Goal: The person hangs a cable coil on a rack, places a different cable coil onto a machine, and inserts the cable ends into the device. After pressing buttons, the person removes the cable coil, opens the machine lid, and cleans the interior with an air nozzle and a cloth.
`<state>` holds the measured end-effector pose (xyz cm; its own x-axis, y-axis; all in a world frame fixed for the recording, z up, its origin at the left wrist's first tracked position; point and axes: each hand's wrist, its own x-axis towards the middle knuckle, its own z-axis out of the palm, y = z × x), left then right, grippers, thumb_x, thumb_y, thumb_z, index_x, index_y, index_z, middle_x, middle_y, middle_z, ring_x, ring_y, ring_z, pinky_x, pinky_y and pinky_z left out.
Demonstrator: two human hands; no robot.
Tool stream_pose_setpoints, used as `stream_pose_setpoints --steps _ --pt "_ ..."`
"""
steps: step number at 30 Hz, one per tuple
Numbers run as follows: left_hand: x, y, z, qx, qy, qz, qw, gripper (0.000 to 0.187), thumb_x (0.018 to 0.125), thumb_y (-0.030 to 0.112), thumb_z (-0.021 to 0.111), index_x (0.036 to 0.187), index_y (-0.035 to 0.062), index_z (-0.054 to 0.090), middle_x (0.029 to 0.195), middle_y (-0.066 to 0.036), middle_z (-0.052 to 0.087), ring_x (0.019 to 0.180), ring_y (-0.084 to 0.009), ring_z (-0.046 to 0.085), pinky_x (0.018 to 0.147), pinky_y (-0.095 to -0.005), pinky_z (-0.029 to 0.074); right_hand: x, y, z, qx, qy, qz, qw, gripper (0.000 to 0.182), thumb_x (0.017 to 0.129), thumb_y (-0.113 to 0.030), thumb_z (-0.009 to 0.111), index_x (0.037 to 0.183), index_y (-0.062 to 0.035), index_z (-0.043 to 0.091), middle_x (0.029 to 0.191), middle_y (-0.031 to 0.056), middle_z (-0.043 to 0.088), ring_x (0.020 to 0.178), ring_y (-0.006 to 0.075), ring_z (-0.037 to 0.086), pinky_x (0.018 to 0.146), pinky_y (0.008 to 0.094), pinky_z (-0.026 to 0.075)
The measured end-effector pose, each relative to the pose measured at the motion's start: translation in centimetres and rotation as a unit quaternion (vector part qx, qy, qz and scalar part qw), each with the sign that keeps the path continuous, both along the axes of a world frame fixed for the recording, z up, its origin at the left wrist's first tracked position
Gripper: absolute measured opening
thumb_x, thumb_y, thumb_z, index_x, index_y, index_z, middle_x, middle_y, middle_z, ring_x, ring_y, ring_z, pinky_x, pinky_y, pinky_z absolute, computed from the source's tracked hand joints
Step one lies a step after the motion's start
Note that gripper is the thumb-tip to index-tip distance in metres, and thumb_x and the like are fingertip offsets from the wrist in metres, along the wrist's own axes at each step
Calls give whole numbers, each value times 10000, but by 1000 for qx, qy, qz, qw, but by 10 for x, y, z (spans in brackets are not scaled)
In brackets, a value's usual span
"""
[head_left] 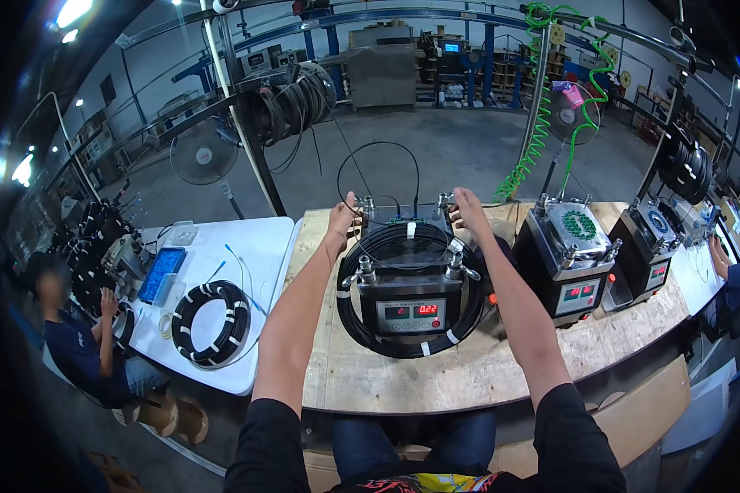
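Observation:
A boxy machine [370,315] with a red digital display reading 0.22 stands on the plywood bench before me. Corner clamps rise from its top, among them a near left clamp [367,268] and a near right clamp [455,264]. Around and over it hangs a coil of black cable [352,322] bound with white tape. My left hand [342,220] is closed at the far left clamp [367,204]. At the far right clamp [446,200], my right hand [469,216] has its fingers curled round it. A thin cable loop [378,143] arches up behind the machine.
Two similar machines [569,271] [645,255] stand on the plywood bench [370,386] at right. On the white table [247,238] at left are a cable coil [210,324] and a blue tray [163,274]. A co-worker [82,345] sits at left, another [733,275] at far right. Green coiled hoses [537,115] hang ahead.

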<state>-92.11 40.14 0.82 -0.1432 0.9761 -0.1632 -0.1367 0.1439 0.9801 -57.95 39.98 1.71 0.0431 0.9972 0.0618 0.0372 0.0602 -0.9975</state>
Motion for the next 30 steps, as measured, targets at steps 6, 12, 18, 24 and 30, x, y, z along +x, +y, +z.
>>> stream_pose_setpoints --steps 6,12,18,24,30 --pt "6 10 -9 31 -35 -11 999 410 962 540 692 1164 199 584 868 18 551 700 -137 516 655 -340 434 -8 24 -7 0 -76 -3 997 370 1059 -438 557 1212 -101 574 798 18 574 560 104 510 488 259 417" --pt "7 15 -15 33 -6 16 999 401 968 473 714 1241 195 617 889 26 601 806 -129 562 710 -392 464 -7 21 -12 35 -57 -15 998 456 1042 -444 601 1348 -111 543 811 30 586 613 125 567 553 300 511" --pt "1 -30 -19 111 -38 -19 993 532 1007 430 676 1424 123 558 1035 -44 665 955 -146 620 841 -325 514 4 -39 -3 40 75 13 996 635 1073 -452 537 1594 -160 324 935 98 616 845 167 643 761 330 557" --pt "9 -131 24 153 134 -50 978 419 1049 404 604 1295 70 665 1049 -31 663 980 -112 573 882 -270 444 -1 -110 11 120 -80 26 989 490 1073 -441 534 1337 -38 625 891 41 598 866 116 561 849 253 448" --pt "15 -162 9 163 106 -12 981 501 1059 471 573 1244 19 687 1013 15 651 929 -84 534 871 -246 428 0 -125 0 161 -116 14 980 476 1077 -463 525 1086 -3 649 891 16 533 866 133 478 807 290 405"
